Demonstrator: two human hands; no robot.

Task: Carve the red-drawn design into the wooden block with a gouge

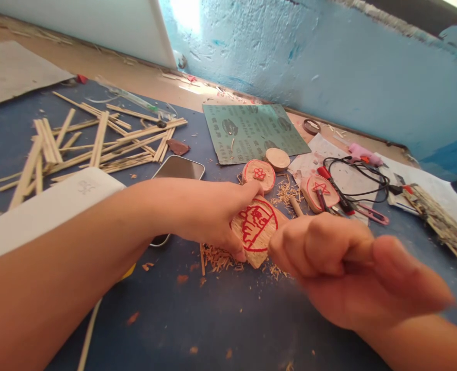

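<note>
My left hand (pixel 221 211) grips the left edge of a wooden block (pixel 260 222), its thumb and fingers around the side. A red circle with a red line drawing inside it covers the block's face, and the lower end narrows to a point. My right hand (pixel 325 263) is curled closed at the block's right side, with the thumb sticking out and slightly blurred. Whatever it may hold is hidden by the fingers. Wood shavings (pixel 223 259) lie below the block. Just beyond are a wood slice with a red flower (pixel 258 175) and a plain round slice (pixel 277 158).
Thin wooden sticks (pixel 97 139) are piled at left, near a phone (pixel 180 168) and a white device (pixel 77 198). Green sandpaper (pixel 251 131) lies at the back. At right are a star-marked slice (pixel 321 191), a black cable (pixel 362 178), a pink glue gun (pixel 363 153) and bark (pixel 441 221).
</note>
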